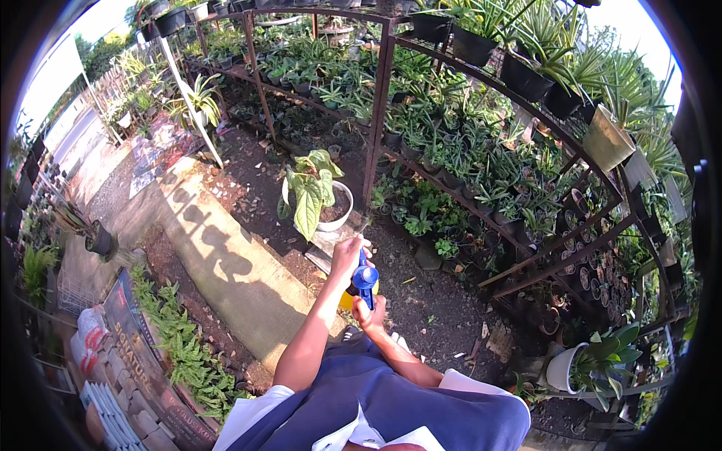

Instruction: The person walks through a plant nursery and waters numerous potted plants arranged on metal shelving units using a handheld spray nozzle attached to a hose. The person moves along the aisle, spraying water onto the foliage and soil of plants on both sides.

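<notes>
A hand pump sprayer with a blue head [366, 275] and a yellow tank [346, 301] is held in front of my body. My right hand [371, 313] grips its blue handle at the near side. My left hand [348, 258] closes around the nozzle at the front, its fingers partly hiding the tip. Just beyond my left hand stands a white pot [343, 217] with a large-leaved plant [309, 194]. That pot rests on a pale slab [330, 243]. Most of the tank is hidden beneath the head and my hands.
A rusty metal rack [379, 113] crowded with potted plants runs ahead and to the right. A white planter [563, 367] stands at the lower right. Left of me are a concrete path [225, 276], a row of green plants [189, 355] and a printed banner [132, 327].
</notes>
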### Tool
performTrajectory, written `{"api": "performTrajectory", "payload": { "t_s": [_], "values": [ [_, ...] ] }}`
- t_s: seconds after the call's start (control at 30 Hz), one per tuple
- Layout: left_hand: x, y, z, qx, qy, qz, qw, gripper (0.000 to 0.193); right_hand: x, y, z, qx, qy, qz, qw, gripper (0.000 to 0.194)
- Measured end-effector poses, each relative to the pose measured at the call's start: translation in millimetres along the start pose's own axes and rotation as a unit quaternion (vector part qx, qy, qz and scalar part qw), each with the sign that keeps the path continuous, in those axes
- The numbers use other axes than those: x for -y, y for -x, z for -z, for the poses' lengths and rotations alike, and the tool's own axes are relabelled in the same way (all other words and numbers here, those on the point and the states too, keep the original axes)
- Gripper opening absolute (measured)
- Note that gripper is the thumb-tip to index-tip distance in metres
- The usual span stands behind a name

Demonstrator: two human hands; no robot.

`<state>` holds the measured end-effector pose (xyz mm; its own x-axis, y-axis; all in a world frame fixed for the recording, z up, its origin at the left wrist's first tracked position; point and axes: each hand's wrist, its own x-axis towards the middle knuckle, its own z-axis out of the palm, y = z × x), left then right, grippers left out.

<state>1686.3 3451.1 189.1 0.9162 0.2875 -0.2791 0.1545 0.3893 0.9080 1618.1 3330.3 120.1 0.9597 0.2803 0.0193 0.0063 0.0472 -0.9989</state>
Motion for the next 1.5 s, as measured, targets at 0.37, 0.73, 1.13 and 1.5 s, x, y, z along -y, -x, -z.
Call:
{"api": "performTrajectory", "payload": {
  "t_s": [0.37, 0.73, 1.13, 1.5],
  "values": [
    [27.3, -12.1, -82.6, 0.163, -0.117, 0.051, 0.978, 0.031, -16.2, 6.5, 27.4, -0.186, -0.013, 0.004, 0.983, 0.030],
    [41.9, -0.9, -132.1, 0.293, -0.167, 0.109, 0.935, 0.023, 7.8, 24.6, 40.1, -0.332, 0.004, -0.075, 0.940, 0.028],
    [33.0, -12.6, -116.7, 0.261, -0.115, 0.079, 0.955, 0.026, 8.7, 9.9, 28.1, -0.319, -0.017, -0.022, 0.947, 0.031],
    [-6.3, -21.1, -70.6, 0.191, -0.068, 0.076, 0.976, 0.032, 17.0, -9.2, 5.9, -0.221, -0.012, 0.010, 0.975, 0.030]
  ]
}}
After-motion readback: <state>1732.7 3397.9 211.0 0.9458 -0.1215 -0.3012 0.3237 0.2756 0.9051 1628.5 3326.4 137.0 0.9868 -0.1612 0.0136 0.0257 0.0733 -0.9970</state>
